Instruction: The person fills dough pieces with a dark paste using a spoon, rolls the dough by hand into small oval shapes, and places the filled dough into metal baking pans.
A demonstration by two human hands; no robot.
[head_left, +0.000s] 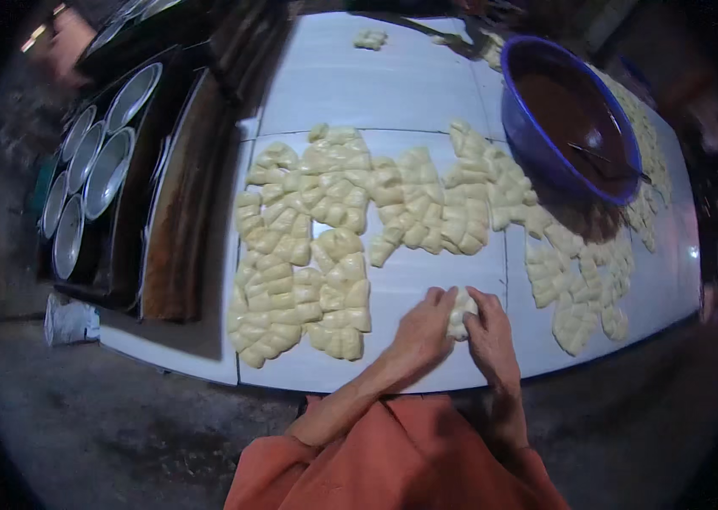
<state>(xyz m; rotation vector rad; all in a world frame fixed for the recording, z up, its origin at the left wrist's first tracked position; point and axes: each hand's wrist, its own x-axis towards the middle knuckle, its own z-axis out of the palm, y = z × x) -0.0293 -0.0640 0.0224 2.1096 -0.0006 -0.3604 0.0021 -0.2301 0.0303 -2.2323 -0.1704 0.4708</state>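
Half covers the dough (461,318) with left hand (424,329) and right hand (492,334), pinching it between bent fingers (484,302) near front edge of table (414,279). Probably feels light, soft, stretchy; better hold gently by the sides.

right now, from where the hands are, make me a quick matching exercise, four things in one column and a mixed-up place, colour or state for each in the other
Things
1. oval metal tins
2. small dough piece
3. round basin
4. clothing

Place, colour or state
a. blue-purple, with brown contents
b. orange-red, at the lower edge of the picture
c. silvery, on the picture's left side
d. between the left hand and the right hand

Right pairs: 1-c, 2-d, 3-a, 4-b
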